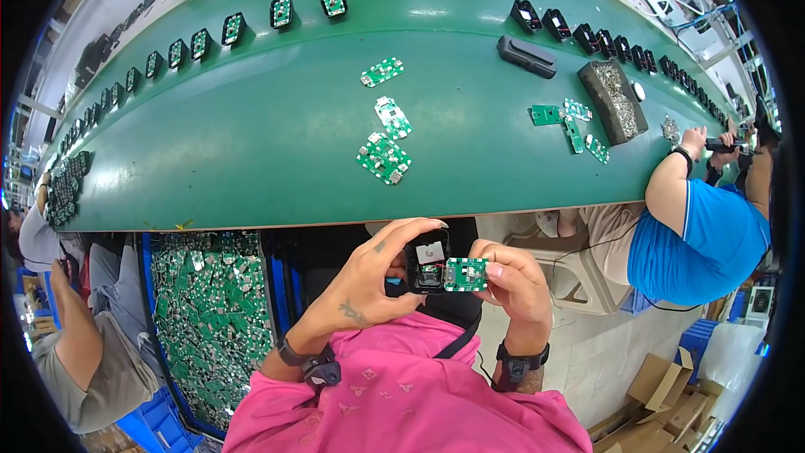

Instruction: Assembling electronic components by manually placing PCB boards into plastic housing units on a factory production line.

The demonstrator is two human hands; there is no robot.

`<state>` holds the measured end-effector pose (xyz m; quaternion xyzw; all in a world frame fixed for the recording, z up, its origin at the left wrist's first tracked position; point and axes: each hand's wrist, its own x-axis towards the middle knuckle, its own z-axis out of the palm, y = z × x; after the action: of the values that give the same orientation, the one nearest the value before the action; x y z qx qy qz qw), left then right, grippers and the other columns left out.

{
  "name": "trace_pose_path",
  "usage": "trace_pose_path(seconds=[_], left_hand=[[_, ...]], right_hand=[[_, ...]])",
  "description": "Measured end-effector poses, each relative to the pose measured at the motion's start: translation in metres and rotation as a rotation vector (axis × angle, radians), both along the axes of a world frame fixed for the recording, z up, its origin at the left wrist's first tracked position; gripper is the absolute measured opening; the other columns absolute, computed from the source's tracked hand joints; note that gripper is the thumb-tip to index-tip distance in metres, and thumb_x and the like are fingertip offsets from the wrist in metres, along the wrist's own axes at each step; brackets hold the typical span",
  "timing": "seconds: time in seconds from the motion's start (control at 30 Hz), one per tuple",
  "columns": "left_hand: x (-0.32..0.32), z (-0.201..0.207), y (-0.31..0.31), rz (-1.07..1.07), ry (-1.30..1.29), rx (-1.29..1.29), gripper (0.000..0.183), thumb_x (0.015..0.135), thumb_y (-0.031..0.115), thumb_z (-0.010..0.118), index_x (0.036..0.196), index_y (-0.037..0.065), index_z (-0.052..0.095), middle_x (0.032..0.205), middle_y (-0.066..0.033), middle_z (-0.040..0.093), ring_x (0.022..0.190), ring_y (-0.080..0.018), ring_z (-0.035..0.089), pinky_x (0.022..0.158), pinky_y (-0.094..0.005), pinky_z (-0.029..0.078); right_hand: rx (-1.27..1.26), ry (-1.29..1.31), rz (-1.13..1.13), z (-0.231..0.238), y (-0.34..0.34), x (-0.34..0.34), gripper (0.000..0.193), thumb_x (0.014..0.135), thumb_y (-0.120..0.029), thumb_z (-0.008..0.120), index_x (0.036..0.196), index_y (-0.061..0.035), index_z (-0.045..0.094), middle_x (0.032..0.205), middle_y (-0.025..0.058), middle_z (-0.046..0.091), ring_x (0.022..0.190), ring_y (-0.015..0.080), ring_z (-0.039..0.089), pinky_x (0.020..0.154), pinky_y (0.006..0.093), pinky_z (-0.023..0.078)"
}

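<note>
Below the near edge of the green belt (277,134), held over the person's lap, a small black housing (426,264) sits in the left hand (369,285), whose fingers curl closed around its left side and top, hiding most of its shell. Its open face shows a pale square part and what seem to be red wires, too small to tell for sure. Touching its right edge is a small green circuit board (465,274), pinched between thumb and fingers of the right hand (511,281), which covers the board's far end.

Beyond, loose circuit boards (384,157) lie on the belt (a second cluster sits further right), with rows of black housings (231,29) along the far side. A blue bin of boards (210,319) stands at the left, partly cut off. A co-worker's arm (671,184) reaches onto the belt at right.
</note>
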<state>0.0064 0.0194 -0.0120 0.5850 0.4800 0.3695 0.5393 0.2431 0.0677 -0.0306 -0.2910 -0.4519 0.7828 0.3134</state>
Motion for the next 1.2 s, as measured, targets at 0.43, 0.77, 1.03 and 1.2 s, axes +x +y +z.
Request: trace_pose_path(seconds=[0.43, 0.77, 1.03, 1.2], left_hand=[[0.000, -0.003, -0.001, -0.010, -0.104, -0.061, 0.079, 0.068, -0.005, 0.074, 0.141, 0.003, 0.044, 0.140, -0.0101, 0.045, 0.116, -0.0179, 0.058, 0.090, -0.0310, 0.055], [0.003, -0.001, -0.003, -0.019, 0.013, 0.013, 0.077, 0.068, -0.003, 0.072, 0.140, 0.008, 0.048, 0.139, -0.0094, 0.048, 0.112, -0.0174, 0.059, 0.083, -0.0287, 0.055], [0.008, -0.009, -0.004, -0.029, -0.117, -0.080, 0.079, 0.073, -0.005, 0.071, 0.145, 0.006, 0.041, 0.144, -0.0108, 0.042, 0.110, -0.0169, 0.058, 0.084, -0.0280, 0.055], [0.019, -0.021, -0.015, 0.126, -0.316, -0.145, 0.080, 0.079, -0.006, 0.066, 0.149, 0.002, 0.031, 0.137, -0.0117, 0.047, 0.106, -0.0125, 0.056, 0.083, -0.0272, 0.053]], right_hand=[[-0.009, -0.002, -0.011, -0.004, -0.001, 0.003, 0.029, 0.093, -0.022, 0.054, 0.078, 0.0026, 0.054, 0.081, 0.0079, 0.049, 0.058, 0.0078, 0.037, 0.047, 0.0230, 0.026], [0.012, 0.002, -0.005, -0.010, -0.005, 0.005, 0.027, 0.094, -0.019, 0.053, 0.079, 0.0033, 0.055, 0.082, 0.0078, 0.049, 0.058, 0.0082, 0.039, 0.048, 0.0225, 0.028], [0.339, -0.315, -0.013, -0.006, -0.006, -0.008, 0.015, 0.092, -0.006, 0.055, 0.081, 0.0035, 0.054, 0.078, 0.0060, 0.050, 0.060, 0.0130, 0.045, 0.053, 0.0284, 0.035], [0.680, -0.523, -0.077, -0.001, -0.004, -0.018, 0.013, 0.089, -0.006, 0.056, 0.081, 0.0048, 0.054, 0.076, 0.0085, 0.050, 0.063, 0.0174, 0.045, 0.057, 0.0306, 0.036]])
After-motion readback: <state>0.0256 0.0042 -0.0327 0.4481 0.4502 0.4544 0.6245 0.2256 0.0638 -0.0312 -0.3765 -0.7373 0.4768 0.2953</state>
